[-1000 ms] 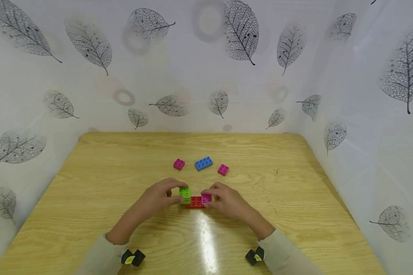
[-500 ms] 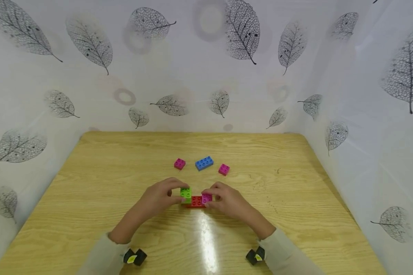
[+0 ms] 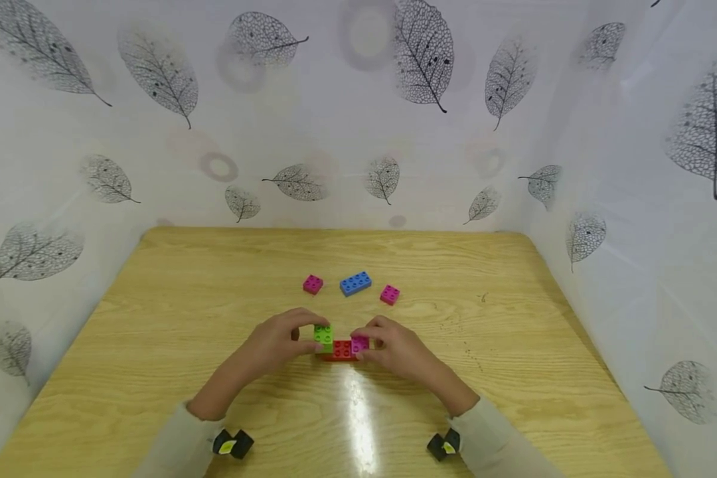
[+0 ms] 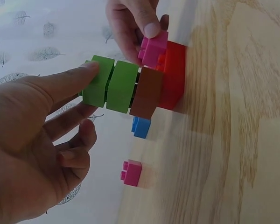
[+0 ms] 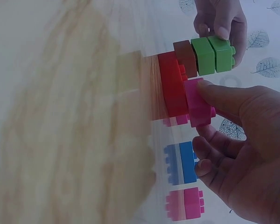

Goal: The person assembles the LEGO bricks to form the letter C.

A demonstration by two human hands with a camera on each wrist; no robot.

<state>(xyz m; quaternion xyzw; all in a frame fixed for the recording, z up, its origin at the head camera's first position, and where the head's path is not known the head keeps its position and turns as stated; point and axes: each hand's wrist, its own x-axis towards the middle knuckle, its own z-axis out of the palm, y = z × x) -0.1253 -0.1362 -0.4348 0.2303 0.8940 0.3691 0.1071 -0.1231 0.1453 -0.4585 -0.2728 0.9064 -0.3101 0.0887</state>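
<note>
The left hand (image 3: 275, 342) has its thumb and forefinger pinched on the upper green brick (image 3: 323, 332), which tops a lower green brick (image 4: 122, 87). Out ahead of those fingertips, a loose four-stud pink brick (image 3: 313, 285) lies on the wooden table (image 3: 185, 299). To the right of the left hand's stack runs the long red brick (image 3: 342, 350), four of its studs bare between the two hands. Ahead of that same gap lies the eight-stud blue brick (image 3: 355, 283). The right hand (image 3: 396, 348) clamps a held pink brick (image 3: 360, 345) between thumb and fingers at the red brick's right end; whether it is fully seated I can't tell. Just beyond that hand is a second loose pink brick (image 3: 390, 295).

Both hands grip the same bricks as a second ago, and the loose ones lie as they did then. From the wrists you can see what the head view hides: a brown brick (image 4: 147, 93) under the two green ones, against the red brick's left end. The left wrist view shows only one loose pink brick; the right wrist view catches both.
</note>
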